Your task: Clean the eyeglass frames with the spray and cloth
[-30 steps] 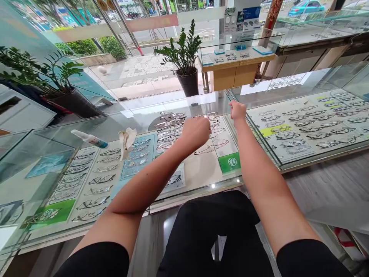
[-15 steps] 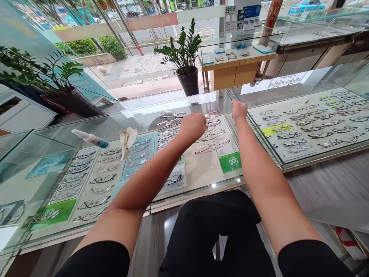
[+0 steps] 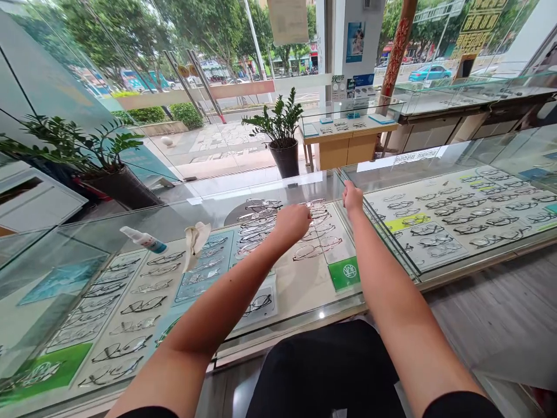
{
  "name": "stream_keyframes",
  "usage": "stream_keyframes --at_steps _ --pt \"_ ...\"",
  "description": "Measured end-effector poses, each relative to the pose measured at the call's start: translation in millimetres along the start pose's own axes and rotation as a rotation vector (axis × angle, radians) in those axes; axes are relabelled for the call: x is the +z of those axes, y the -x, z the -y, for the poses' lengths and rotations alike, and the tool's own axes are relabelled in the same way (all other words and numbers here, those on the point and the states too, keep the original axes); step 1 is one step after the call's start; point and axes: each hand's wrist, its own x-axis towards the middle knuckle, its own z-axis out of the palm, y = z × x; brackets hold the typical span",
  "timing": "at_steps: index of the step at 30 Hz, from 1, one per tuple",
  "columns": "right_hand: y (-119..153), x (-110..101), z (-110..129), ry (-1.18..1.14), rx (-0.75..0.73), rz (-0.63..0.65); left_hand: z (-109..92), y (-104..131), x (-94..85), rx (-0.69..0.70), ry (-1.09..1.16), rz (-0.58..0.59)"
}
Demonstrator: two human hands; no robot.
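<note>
My left hand (image 3: 292, 224) is curled into a fist over the glass display case (image 3: 300, 290), above rows of eyeglasses (image 3: 256, 233). Whatever its fingers may hold is hidden by the back of the hand. Farther right, my right hand (image 3: 353, 197) is closed near the back of the case, beside the joint with the neighbouring case; I cannot make out anything in it. Left of my arms, a crumpled pale cloth (image 3: 198, 241) rests on the glass. A white-and-blue spray bottle (image 3: 144, 239) lies on its side beyond it.
The adjoining glass case (image 3: 474, 215) on the right holds more eyeglasses. Beyond the counter stand a potted plant (image 3: 284, 157), another leaning plant pot (image 3: 124, 186) and a wooden display table (image 3: 348, 148). Large windows face the street.
My view has tilted upward, so the counter sits lower and more of the street shows. Both hands stay closed and in nearly the same places over the case.
</note>
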Motion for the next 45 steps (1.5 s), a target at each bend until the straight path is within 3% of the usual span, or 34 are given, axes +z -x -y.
stream_keyframes --at_steps 5,9,11,14,17,20,24,27,31,35,37,40,45 --pt "2 1 3 -0.056 0.007 0.008 0 21 -38.2 0.047 0.185 -0.152" --pt "3 -2 3 -0.076 0.013 0.023 30 40 -56.5 0.119 0.688 -0.181" --pt "3 -3 3 -0.083 0.007 0.031 57 53 -50.2 0.143 0.993 -0.185" --pt "3 -4 2 -0.086 -0.009 0.038 105 74 -25.2 0.058 1.298 -0.261" --pt "6 -4 2 -0.079 -0.030 0.047 150 85 3.6 -0.042 1.433 -0.405" --pt "12 -9 5 -0.055 -0.055 0.070 172 84 23.6 -0.093 1.517 -0.530" --pt "19 -17 17 -0.008 -0.108 0.099 171 77 32.5 -0.030 1.631 -0.482" --pt "38 -7 31 0.018 -0.244 0.116 164 75 32.0 -0.003 1.714 -0.458" --pt "100 43 40 0.206 -0.487 0.245 158 75 30.2 0.032 1.764 -0.424" --pt "167 109 28 0.368 -0.413 0.597 153 75 30.1 0.057 1.778 -0.417" --pt "184 128 17 0.381 -0.382 0.684 151 76 30.6 0.056 1.778 -0.423" --pt "189 133 3 0.346 -0.362 0.681 148 76 32.3 0.048 1.771 -0.432" --pt "182 119 -4 0.304 -0.346 0.696 143 77 36.9 0.055 1.740 -0.437"
